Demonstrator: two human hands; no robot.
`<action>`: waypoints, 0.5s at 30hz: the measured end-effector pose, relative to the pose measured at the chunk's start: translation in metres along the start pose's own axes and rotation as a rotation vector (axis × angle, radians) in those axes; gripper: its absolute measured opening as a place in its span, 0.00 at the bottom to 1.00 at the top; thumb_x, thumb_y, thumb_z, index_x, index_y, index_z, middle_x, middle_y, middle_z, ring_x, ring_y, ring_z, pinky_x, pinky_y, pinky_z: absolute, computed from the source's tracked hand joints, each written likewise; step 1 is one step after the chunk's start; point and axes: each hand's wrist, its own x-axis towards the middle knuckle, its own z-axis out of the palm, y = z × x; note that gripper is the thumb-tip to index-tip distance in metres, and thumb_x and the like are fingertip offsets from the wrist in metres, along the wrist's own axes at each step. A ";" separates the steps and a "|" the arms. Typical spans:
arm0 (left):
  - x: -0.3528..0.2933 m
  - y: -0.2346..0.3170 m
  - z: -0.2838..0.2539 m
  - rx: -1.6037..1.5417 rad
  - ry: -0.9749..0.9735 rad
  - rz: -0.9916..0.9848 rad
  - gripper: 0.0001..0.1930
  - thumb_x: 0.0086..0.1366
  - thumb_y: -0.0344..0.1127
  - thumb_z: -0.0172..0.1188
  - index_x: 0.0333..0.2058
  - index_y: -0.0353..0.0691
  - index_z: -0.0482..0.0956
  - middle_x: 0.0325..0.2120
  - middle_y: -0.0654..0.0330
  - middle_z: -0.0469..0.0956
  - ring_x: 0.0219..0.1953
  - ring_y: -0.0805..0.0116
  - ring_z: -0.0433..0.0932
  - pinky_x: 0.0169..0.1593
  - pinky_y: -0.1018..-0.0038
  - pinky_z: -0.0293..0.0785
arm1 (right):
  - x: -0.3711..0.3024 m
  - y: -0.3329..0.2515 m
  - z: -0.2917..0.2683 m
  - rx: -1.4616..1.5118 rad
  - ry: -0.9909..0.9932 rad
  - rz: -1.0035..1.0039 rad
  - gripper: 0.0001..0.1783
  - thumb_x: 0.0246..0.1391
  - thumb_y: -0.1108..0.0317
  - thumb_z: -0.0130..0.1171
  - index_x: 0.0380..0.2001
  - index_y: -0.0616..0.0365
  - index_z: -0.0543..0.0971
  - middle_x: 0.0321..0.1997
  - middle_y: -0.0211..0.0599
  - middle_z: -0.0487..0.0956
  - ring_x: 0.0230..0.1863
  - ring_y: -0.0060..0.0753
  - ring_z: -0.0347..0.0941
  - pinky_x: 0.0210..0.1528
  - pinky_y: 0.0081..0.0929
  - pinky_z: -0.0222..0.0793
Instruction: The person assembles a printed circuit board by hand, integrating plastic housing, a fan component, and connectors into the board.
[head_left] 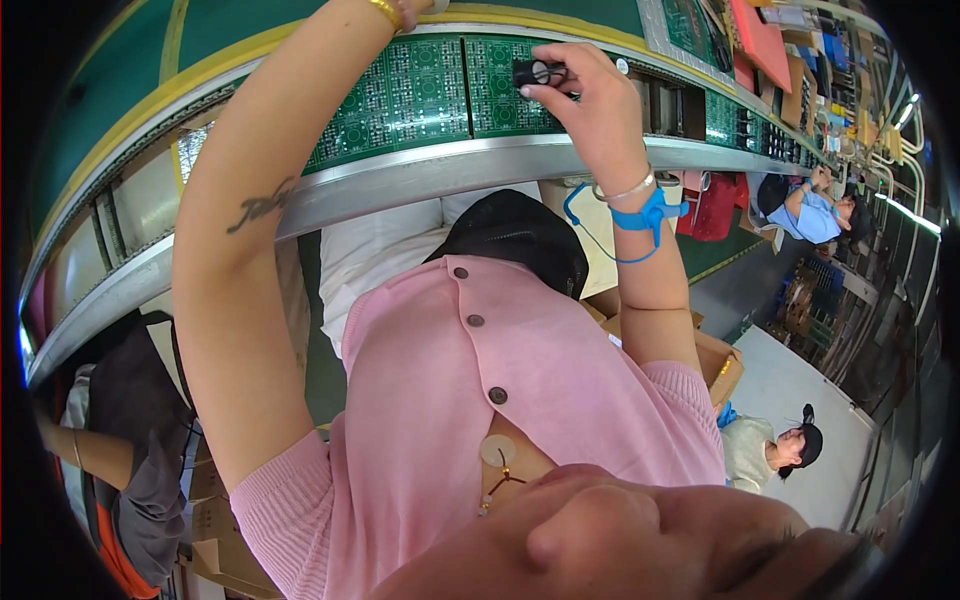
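Observation:
My right hand (585, 92) is closed, thumb and fingers gripping small black cylindrical capacitors (537, 73) with a round grey end showing. It hovers over the right part of a green circuit board panel (495, 95). To its left lies another green circuit board panel (405, 95), partly covered by my left forearm. That forearm reaches up past the boards to the top edge, where my left hand passes out of the picture; only the wrist with its bracelets (393, 12) shows.
A metal conveyor rail (430, 165) runs along the near side of the boards. Further right on the line are more boards with black parts (745, 125). A blue wrist strap (650, 218) with a cord is on my right arm. Other people (815, 215) sit along the line.

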 end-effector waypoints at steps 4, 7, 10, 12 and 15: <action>0.014 0.007 0.000 0.022 0.011 0.003 0.10 0.45 0.33 0.65 0.28 0.40 0.79 0.31 0.57 0.76 0.42 0.59 0.72 0.48 0.67 0.70 | 0.012 0.012 0.008 -0.200 -0.001 -0.107 0.18 0.40 0.73 0.68 0.39 0.56 0.79 0.36 0.34 0.76 0.31 0.30 0.77 0.36 0.25 0.73; 0.008 0.018 -0.042 -0.109 0.037 -0.027 0.12 0.47 0.30 0.66 0.34 0.37 0.80 0.32 0.57 0.78 0.40 0.62 0.75 0.46 0.71 0.72 | 0.019 0.012 0.011 -0.266 -0.019 -0.127 0.18 0.40 0.72 0.68 0.39 0.56 0.79 0.35 0.34 0.77 0.32 0.30 0.77 0.35 0.24 0.73; -0.012 0.013 -0.061 -1.172 0.105 -0.440 0.15 0.59 0.31 0.60 0.44 0.32 0.77 0.36 0.59 0.80 0.36 0.70 0.79 0.39 0.80 0.73 | 0.026 -0.007 0.008 -0.253 -0.056 -0.136 0.16 0.40 0.74 0.66 0.37 0.58 0.78 0.34 0.39 0.77 0.34 0.39 0.76 0.37 0.28 0.72; -0.035 0.008 -0.080 -1.748 0.051 -0.676 0.11 0.63 0.31 0.58 0.41 0.33 0.77 0.33 0.60 0.79 0.38 0.71 0.79 0.42 0.79 0.76 | 0.028 -0.013 0.007 -0.220 -0.067 -0.142 0.15 0.39 0.76 0.65 0.35 0.61 0.77 0.33 0.43 0.76 0.35 0.47 0.75 0.37 0.34 0.71; -0.055 0.005 -0.084 -2.077 -0.003 -0.699 0.07 0.64 0.30 0.56 0.39 0.35 0.77 0.31 0.61 0.79 0.37 0.72 0.79 0.43 0.79 0.77 | 0.031 -0.003 0.001 -0.287 -0.050 -0.113 0.15 0.39 0.76 0.65 0.35 0.61 0.77 0.32 0.44 0.76 0.34 0.47 0.75 0.37 0.34 0.71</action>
